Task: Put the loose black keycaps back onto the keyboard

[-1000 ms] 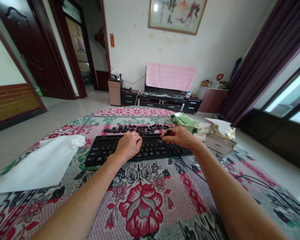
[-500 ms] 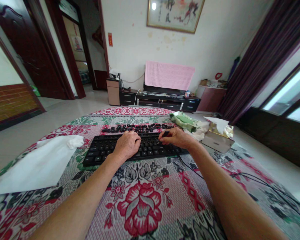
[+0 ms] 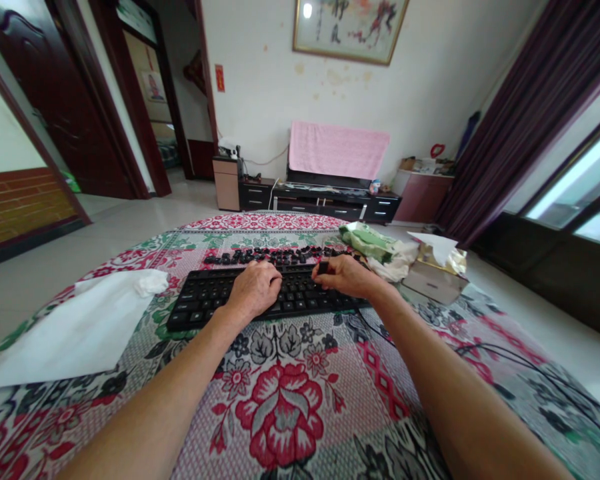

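A black keyboard (image 3: 200, 301) lies on the flowered tablecloth in front of me. My left hand (image 3: 255, 288) rests on its middle, fingers bent over toward the back edge and the fingertips mostly hidden. Above the keyboard's right part, my right hand (image 3: 344, 275) pinches a small black piece (image 3: 323, 267) between thumb and fingers. What kind of piece it is does not show clearly. Just behind the keyboard, many loose black keycaps (image 3: 245, 255) are strewn in a long row.
White paper (image 3: 80, 327) with a crumpled tissue (image 3: 151, 283) lies at the left. A green plastic package (image 3: 370, 241) and a tissue box (image 3: 434, 279) stand at the right. Black cable (image 3: 510, 357) runs across the cloth on the right. Beyond the table stands a low TV cabinet (image 3: 320, 210).
My right hand has shifted slightly left, and the black piece in its pinch has turned more upright. The left hand stays in place on the keyboard.
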The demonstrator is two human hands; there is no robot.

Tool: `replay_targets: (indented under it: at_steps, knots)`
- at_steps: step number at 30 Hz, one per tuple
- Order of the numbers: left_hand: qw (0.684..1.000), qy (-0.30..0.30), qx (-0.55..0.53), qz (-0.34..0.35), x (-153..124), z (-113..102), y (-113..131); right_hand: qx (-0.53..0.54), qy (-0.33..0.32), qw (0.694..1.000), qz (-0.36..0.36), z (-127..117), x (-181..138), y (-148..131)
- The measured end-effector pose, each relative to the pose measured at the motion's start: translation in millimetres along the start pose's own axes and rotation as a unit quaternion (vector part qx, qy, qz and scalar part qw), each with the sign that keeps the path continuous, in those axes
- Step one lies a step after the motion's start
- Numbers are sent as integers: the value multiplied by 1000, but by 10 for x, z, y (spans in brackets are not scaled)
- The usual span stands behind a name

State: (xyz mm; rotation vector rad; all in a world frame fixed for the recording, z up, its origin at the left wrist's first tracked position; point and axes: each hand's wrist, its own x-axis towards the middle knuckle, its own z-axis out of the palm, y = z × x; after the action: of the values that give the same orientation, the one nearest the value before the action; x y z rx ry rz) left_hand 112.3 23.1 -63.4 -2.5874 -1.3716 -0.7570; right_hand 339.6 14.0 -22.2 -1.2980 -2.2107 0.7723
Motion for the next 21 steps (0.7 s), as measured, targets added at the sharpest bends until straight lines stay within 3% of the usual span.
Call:
replay_targets:
  at_steps: [11,21]
  knots:
    - [1000,0,-8,-8,4,1,-2,-189,103,974,65,100,20,-287]
    - [1000,-2,-10,-3,15,1,-7,-134,147,972,126,144,62,-223]
